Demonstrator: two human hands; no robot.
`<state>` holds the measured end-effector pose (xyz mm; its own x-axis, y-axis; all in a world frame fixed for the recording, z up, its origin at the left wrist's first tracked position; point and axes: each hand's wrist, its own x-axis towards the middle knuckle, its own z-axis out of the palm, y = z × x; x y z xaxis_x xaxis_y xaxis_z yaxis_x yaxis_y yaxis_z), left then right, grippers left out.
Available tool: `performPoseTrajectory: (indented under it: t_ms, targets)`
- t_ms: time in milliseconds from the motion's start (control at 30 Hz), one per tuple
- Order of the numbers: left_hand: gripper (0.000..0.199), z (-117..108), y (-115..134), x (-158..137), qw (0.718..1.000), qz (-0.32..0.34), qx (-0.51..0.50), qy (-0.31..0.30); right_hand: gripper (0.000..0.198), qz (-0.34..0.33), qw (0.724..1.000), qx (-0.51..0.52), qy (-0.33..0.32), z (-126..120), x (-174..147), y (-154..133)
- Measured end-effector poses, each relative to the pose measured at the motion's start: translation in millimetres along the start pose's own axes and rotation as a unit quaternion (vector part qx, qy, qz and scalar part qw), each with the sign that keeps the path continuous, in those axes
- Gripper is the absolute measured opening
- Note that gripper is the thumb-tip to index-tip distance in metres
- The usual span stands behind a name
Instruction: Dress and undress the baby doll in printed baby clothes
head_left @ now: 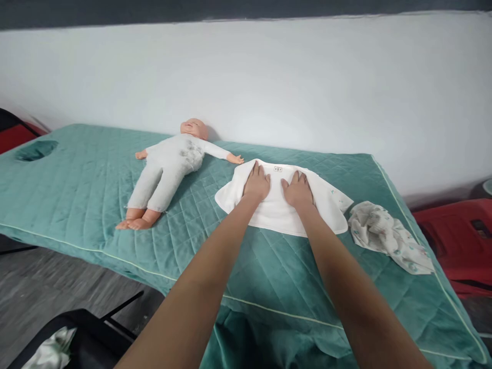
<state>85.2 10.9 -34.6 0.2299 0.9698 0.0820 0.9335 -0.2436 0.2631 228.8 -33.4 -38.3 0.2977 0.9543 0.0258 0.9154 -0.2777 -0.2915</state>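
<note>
A white baby top [279, 205] lies spread on the green quilted bed cover [200, 241], its neck label toward the wall. My left hand [257, 183] presses flat on the left part of the top, fingers stretched out. On the right part rests my right hand [298, 189], also flat with its fingers extended. Neither hand grips the fabric. To the left, a baby doll [169, 164] with a white cloth body lies on its back, one arm reaching toward the top. A crumpled patterned baby garment [386, 236] sits just right of the top.
A white wall [246, 77] runs along the bed's far side. Beyond the right edge is a red case [457, 241]. A black chair [88, 333] with a pale cloth on it stands at the lower left. The bed has a hole [36, 150] at its left end.
</note>
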Motion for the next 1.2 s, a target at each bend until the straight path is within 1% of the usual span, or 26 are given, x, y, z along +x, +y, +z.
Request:
performPoseTrajectory:
  t_ms: [267, 367, 500, 667, 833, 1033, 1200]
  targets:
    - [0.063, 2.9, -1.3, 1.5, 1.000, 0.003, 0.000, 0.006, 0.076, 0.003, 1.000, 0.001, 0.004, 0.4, -0.4, -0.3]
    - [0.062, 3.4, -1.8, 1.1, 1.000, 0.003, -0.001, 0.010, 0.074, 0.001, 1.000, -0.002, 0.022, 1.7, 0.9, 0.1]
    - [0.060, 4.7, -2.7, -0.7, 0.999, 0.006, -0.002, 0.036, 0.068, -0.001, 0.999, -0.015, 0.051, 1.8, 4.1, -1.2]
    - [0.058, 5.0, -2.3, -3.0, 0.998, 0.006, 0.002, 0.057, 0.061, 0.000, 0.997, -0.016, 0.071, 1.8, 7.1, -3.9]
    - [0.056, 3.4, -1.6, -4.5, 0.998, 0.011, 0.001, 0.069, 0.065, 0.019, 0.998, 0.010, 0.066, 3.3, 7.7, -3.3]
    - [0.056, 4.6, -2.3, -4.5, 0.997, 0.015, 0.000, 0.073, 0.067, 0.024, 0.998, 0.036, 0.053, 1.8, 7.2, -3.2]
    - [0.053, 6.0, -2.7, -4.3, 0.996, 0.017, 0.008, 0.084, 0.067, 0.023, 0.998, 0.039, 0.051, 2.2, 7.8, -3.3]
